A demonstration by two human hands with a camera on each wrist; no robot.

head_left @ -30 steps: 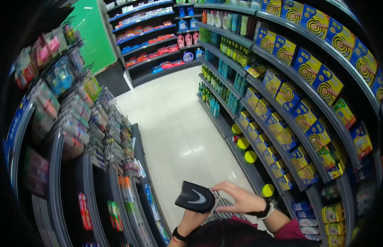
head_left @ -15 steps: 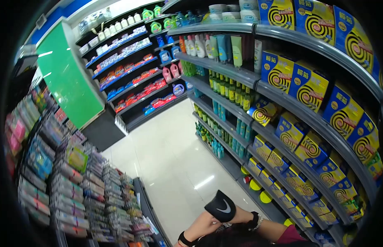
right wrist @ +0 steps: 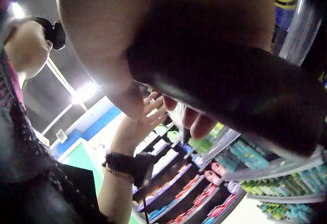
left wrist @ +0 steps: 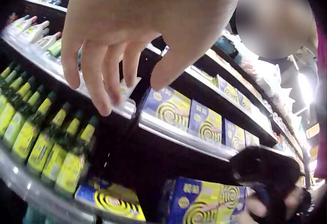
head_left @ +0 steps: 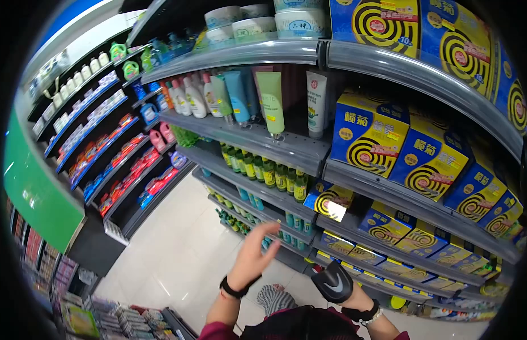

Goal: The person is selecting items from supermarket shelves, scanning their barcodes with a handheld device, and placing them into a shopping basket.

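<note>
Black item [head_left: 333, 283] with a pale curved mark is in the right hand [head_left: 359, 301], in front of the shelves [head_left: 297, 146]. Fingers of this hand are bent around it. Left hand [head_left: 254, 258] is raised, well apart from the item; its fingers are loosely bent, mostly open, and hold nothing. Beyond stand green bottles [head_left: 259, 169] and blue-yellow boxes [head_left: 365, 139].

Black, swoosh-marked item [head_left: 332, 281]: one rounded end, pale mark facing up toward your head camera. Sits tilted in your right hand [head_left: 359, 300], held out ahead of you.
</note>
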